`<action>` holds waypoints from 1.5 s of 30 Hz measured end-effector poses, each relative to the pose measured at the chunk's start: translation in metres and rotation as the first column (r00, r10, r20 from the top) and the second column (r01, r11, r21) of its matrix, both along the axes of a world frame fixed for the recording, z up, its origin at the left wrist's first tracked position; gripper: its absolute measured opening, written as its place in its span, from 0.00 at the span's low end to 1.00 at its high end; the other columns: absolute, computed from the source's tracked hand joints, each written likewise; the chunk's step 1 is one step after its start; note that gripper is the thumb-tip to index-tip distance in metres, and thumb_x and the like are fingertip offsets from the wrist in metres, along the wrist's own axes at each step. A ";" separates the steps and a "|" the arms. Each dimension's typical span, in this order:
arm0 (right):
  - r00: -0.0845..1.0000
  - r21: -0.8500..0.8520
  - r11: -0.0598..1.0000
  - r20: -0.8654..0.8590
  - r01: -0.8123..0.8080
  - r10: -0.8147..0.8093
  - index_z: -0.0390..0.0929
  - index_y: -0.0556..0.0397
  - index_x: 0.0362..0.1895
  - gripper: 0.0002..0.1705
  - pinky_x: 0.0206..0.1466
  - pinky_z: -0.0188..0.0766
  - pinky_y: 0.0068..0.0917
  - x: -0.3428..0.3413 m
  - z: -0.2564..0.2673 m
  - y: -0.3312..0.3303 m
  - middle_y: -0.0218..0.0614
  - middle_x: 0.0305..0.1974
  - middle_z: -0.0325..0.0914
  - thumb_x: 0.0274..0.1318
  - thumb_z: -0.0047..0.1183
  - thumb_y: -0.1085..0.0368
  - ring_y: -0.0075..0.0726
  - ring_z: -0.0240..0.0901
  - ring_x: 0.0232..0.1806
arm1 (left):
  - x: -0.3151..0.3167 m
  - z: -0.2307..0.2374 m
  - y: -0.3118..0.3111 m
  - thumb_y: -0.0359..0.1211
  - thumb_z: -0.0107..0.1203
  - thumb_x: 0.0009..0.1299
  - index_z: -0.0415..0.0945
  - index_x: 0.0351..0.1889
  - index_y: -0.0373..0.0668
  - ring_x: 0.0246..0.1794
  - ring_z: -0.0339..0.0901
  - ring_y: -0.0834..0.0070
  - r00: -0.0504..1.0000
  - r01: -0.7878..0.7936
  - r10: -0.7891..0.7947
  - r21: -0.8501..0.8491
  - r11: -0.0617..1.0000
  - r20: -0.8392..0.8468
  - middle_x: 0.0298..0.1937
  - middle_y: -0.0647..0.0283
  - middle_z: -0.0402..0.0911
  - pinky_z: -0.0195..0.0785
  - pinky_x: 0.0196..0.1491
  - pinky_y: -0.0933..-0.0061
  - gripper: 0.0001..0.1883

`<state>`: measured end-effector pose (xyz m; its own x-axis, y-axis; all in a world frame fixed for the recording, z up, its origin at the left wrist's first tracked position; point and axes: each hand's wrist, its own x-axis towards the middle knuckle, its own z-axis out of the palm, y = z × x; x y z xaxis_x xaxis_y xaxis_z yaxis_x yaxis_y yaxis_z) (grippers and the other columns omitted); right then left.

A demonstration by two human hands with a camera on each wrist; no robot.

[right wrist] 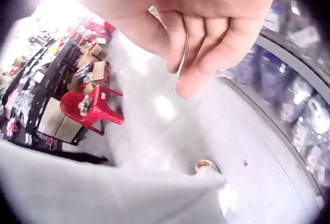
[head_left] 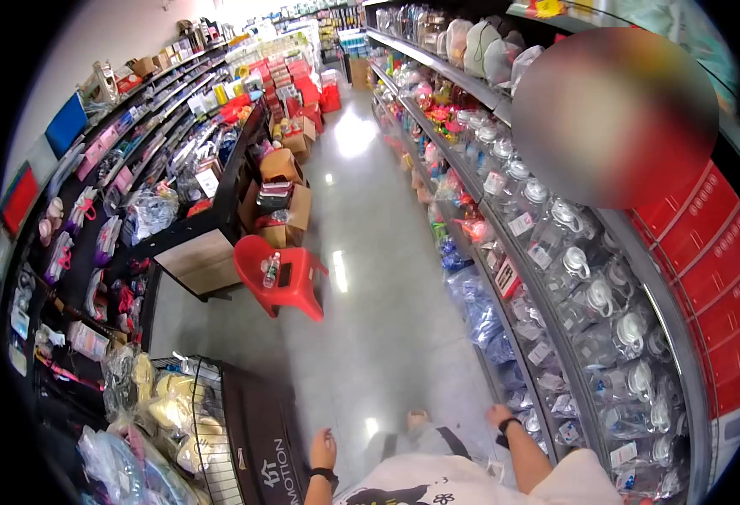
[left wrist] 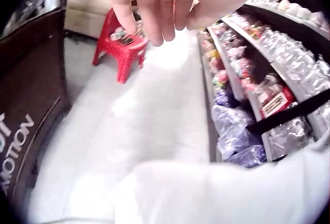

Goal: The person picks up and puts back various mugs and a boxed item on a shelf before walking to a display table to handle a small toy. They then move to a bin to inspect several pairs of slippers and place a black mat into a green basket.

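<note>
My left hand (head_left: 324, 448) hangs low at my side over the floor, near the dark promotion stand (head_left: 262, 438). In the left wrist view its fingers (left wrist: 165, 15) point down, relaxed, with nothing between them. My right hand (head_left: 500, 415) hangs on the other side, beside the lower shelves where blue plastic-wrapped goods (head_left: 475, 307) lie. Loosely curled fingers (right wrist: 211, 38) show in the right wrist view, and they hold nothing. Both wrists wear dark bands. Rows of clear plastic jugs (head_left: 599, 296) with white lids fill the shelf to the right of that hand.
A red plastic chair (head_left: 290, 278) with a bottle (head_left: 272, 268) on its seat stands ahead on the left. Behind it are open cardboard boxes (head_left: 290, 210). A wire basket (head_left: 206, 421) of wrapped goods flanks the aisle floor (head_left: 370, 337), which runs forward between shelves.
</note>
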<state>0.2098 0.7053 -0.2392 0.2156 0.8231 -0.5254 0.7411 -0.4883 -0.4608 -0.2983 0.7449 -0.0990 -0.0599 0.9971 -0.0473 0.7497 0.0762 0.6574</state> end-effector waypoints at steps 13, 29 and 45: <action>0.933 -0.067 0.996 -0.358 -0.057 0.029 0.74 0.62 0.45 0.16 0.38 0.74 0.31 -0.101 0.086 0.333 0.45 0.37 0.80 0.55 0.45 0.64 0.36 0.79 0.31 | -0.120 -0.133 0.002 0.29 0.56 0.54 0.76 0.34 0.39 0.29 0.77 0.56 0.741 -0.665 0.606 -0.187 0.723 -0.290 0.26 0.55 0.79 0.71 0.35 0.60 0.09; 0.802 -0.317 0.834 -0.265 0.452 -0.536 0.76 0.58 0.43 0.13 0.25 0.72 0.26 -0.091 0.064 0.404 0.41 0.36 0.82 0.56 0.44 0.67 0.33 0.79 0.28 | -0.026 0.401 0.635 0.23 0.50 0.63 0.65 0.46 0.42 0.50 0.71 0.50 0.781 0.410 -0.612 0.841 0.352 -0.125 0.50 0.45 0.73 0.64 0.53 0.51 0.14; 0.872 -0.135 0.917 -0.286 0.374 -0.398 0.79 0.56 0.34 0.12 0.22 0.70 0.32 0.064 -0.107 0.746 0.36 0.26 0.80 0.54 0.48 0.62 0.30 0.76 0.23 | 0.199 0.467 0.924 0.33 0.57 0.57 0.75 0.39 0.52 0.41 0.75 0.74 0.629 0.524 -0.679 0.851 0.012 -0.378 0.40 0.69 0.77 0.68 0.46 0.66 0.11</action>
